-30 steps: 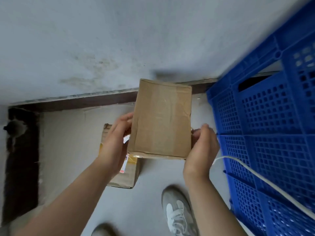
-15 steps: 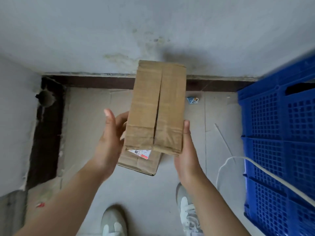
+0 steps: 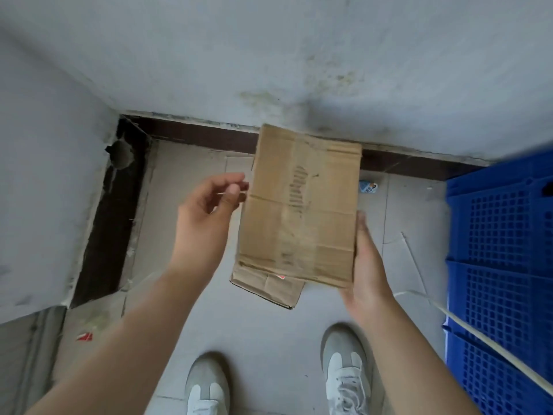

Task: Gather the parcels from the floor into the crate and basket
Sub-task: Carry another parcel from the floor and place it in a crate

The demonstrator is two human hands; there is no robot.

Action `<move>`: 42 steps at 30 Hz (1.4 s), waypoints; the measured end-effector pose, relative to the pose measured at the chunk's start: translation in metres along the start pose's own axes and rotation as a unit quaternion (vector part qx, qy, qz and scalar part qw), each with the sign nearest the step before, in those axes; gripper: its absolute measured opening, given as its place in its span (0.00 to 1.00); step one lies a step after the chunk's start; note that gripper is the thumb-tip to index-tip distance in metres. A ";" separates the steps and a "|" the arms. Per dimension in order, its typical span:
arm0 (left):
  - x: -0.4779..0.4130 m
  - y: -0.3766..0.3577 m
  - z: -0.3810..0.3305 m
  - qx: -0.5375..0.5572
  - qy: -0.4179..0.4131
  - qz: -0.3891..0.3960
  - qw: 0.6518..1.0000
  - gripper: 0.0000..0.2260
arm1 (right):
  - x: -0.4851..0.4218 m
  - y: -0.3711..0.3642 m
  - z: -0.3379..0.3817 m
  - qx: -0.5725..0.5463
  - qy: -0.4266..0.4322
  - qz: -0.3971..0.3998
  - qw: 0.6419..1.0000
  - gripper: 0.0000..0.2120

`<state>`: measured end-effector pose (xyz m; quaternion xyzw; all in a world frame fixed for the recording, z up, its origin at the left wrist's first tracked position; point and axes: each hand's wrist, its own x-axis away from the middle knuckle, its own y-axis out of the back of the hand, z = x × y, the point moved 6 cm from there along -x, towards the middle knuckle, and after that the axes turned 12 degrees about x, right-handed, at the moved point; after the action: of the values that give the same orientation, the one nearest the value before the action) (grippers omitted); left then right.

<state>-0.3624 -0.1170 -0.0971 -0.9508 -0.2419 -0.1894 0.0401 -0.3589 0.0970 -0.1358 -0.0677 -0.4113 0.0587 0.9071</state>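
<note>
Head view, held parcel: flat brown cardboard parcel [image 3: 299, 211] held in the air over the floor [image 3: 263, 330], long axis running near to far, broad face turned up toward the camera. Judged: turned this way for a look at the face before it is stowed.
Head view, right hand: right hand [image 3: 366, 274] flat along the parcel's right edge, fingers straight and together, palm pressed to the side and cupping the near right corner. It appears to carry the weight alone; what the thumb does underneath cannot be seen.
Head view, left hand: left hand [image 3: 206, 211] just beside the parcel's left edge, fingers loosely curled and apart, thumb tip close to the edge. Contact cannot be confirmed; looks released, or about to re-grip.
Head view, second parcel: another cardboard parcel with a red-marked label [image 3: 269, 287] lies on the floor directly under the held one, mostly hidden; not yet gathered.
Head view, crate: blue lattice crate [image 3: 502, 265] stands at the right edge, well apart from the held parcel; its interior is not visible. No basket seen.
Head view, feet: grey shoes [image 3: 344, 372] near edge, facing the wall corner.
Judgement, next: swing the parcel right to the crate. One-handed side hold risks a slip.
</note>
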 end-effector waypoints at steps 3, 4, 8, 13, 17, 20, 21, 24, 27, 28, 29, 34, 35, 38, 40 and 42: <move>0.002 -0.001 0.000 -0.047 0.023 -0.003 0.999 0.16 | 0.005 -0.011 -0.004 -0.028 -0.018 0.039 0.999 0.27; 0.001 -0.001 0.002 -0.064 0.066 0.000 0.996 0.27 | 0.004 -0.013 -0.008 -0.021 -0.018 0.029 0.999 0.27; 0.007 -0.008 0.014 -0.055 0.190 0.075 0.977 0.23 | -0.003 -0.008 -0.021 0.068 0.017 -0.060 0.996 0.19; 0.022 -0.008 0.021 0.011 0.156 0.105 0.982 0.12 | -0.001 -0.005 -0.008 0.040 0.082 -0.084 0.992 0.18; 0.032 -0.008 0.036 0.012 0.168 0.099 0.981 0.04 | -0.002 -0.012 -0.008 0.033 0.085 -0.044 0.995 0.06; 0.034 -0.011 0.037 0.034 0.175 0.100 0.979 0.08 | -0.003 -0.011 -0.006 0.032 0.091 -0.036 0.995 0.10; 0.035 -0.013 0.037 0.039 0.174 0.102 0.979 0.09 | -0.003 -0.008 -0.007 0.047 0.101 -0.043 0.993 0.08; 0.034 -0.014 0.041 0.052 0.180 0.099 0.977 0.11 | -0.001 -0.006 -0.011 0.060 0.109 -0.047 0.991 0.10; 0.034 -0.014 0.043 0.070 0.192 0.089 0.975 0.11 | -0.002 -0.004 -0.016 0.072 0.100 -0.057 0.991 0.15; 0.033 -0.015 0.043 0.074 0.191 0.085 0.975 0.10 | -0.002 -0.005 -0.018 0.066 0.090 -0.053 0.992 0.13; 0.033 -0.015 0.041 0.073 0.182 0.080 0.977 0.10 | -0.003 -0.004 -0.023 0.061 0.071 -0.044 0.995 0.09; 0.030 -0.004 0.014 -0.011 0.017 0.075 0.997 0.18 | -0.007 0.000 -0.038 0.051 0.004 -0.069 0.996 0.24; 0.029 -0.001 0.012 -0.060 0.005 0.070 0.996 0.26 | -0.009 0.003 -0.035 0.110 0.050 -0.099 0.988 0.25; 0.025 0.000 0.031 -0.233 0.049 0.064 0.969 0.49 | -0.017 0.009 -0.043 0.224 0.101 -0.155 0.957 0.20; 0.023 -0.007 0.040 -0.309 0.028 0.072 0.948 0.51 | -0.027 0.003 -0.057 0.250 0.091 -0.124 0.956 0.20; 0.010 -0.009 0.032 -0.300 -0.019 0.045 0.953 0.39 | -0.029 -0.010 -0.063 0.275 0.058 -0.090 0.956 0.23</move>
<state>-0.3482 -0.0995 -0.1229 -0.9323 -0.1315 -0.2334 -0.2428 -0.3300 0.0780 -0.1961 0.2182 -0.3304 0.0841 0.9144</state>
